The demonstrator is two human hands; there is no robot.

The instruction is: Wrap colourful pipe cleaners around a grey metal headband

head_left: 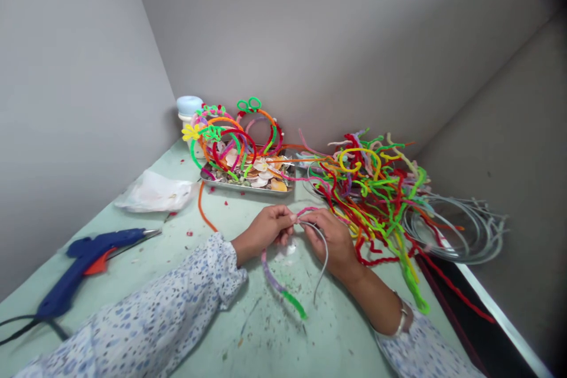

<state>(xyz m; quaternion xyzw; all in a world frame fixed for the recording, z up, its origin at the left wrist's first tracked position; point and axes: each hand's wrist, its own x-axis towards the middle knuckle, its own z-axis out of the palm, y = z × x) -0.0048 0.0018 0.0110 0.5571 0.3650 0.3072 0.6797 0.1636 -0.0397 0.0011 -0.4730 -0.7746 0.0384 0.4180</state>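
Left-hand grip [271, 225]: thumb and fingertips pinched together on the thin, curved grey headband [327, 251], near the crown of its arch. Right-hand grip [333, 242]: fingertips together, apparently on the pink fuzzy strand [310, 209] where it meets the band; exact contact partly hidden. Headband sits between the hands, just above the pale green tabletop [339, 339]. Risk, as judged: if the left pinch slackens, the springy band could twist and the pink turns loosen or gap. A second cause would be the strand's far end, behind the right hand, snagging in the tangled pile of multicoloured fuzzy stems [376, 177] near it. Orientation: a U, crown away from the wearer, opening toward them; no single straight long axis. Left leg, lilac then bright green fuzzy covering [295, 303], slants down and rightward; right leg, bare grey, bows right, then its tip points down toward the wearer.
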